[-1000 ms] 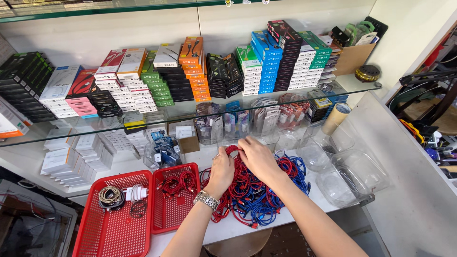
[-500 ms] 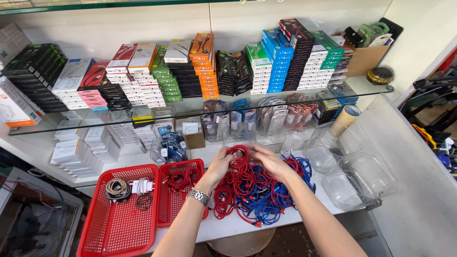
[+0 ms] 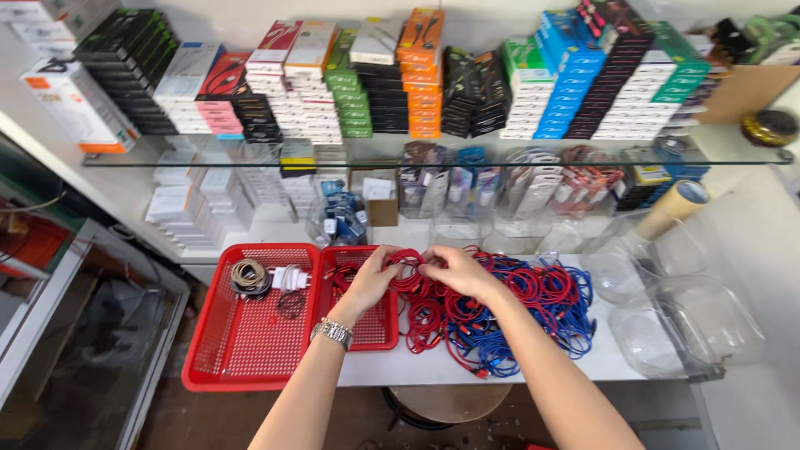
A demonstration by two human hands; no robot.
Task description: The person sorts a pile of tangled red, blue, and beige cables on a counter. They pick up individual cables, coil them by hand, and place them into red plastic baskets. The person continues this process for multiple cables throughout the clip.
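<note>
A white counter (image 3: 533,367) is seen from above, with two bare hands meeting over a tangled pile of cables (image 3: 500,312), red and blue ones mixed together; the strands are too knotted to be counted. A coiled red cable (image 3: 406,271) is pinched between the left hand (image 3: 372,279) and the right hand (image 3: 454,271), both closed on it, at the left edge of the pile and just above the rim of the small basket (image 3: 360,296). The fingertips are partly hidden by the coil. A metal watch (image 3: 333,332) is worn on the left wrist. Two red mesh baskets are set side by side: the large basket (image 3: 250,333) holds one beige coil (image 3: 249,277), one white charger (image 3: 288,277) and one dark cable that is hard to make out; the small one holds more red cable, partly covered by the left hand. Clear plastic bowls (image 3: 667,321) are stacked at the right, their number unclear through the glare. On a glass shelf (image 3: 417,158) stand many stacks of boxes (image 3: 417,75) in several colours; the outer stacks are cut off by the frame. Below it, packets are blurred behind the glass. A stool (image 3: 450,402) is partly hidden under the counter.
</note>
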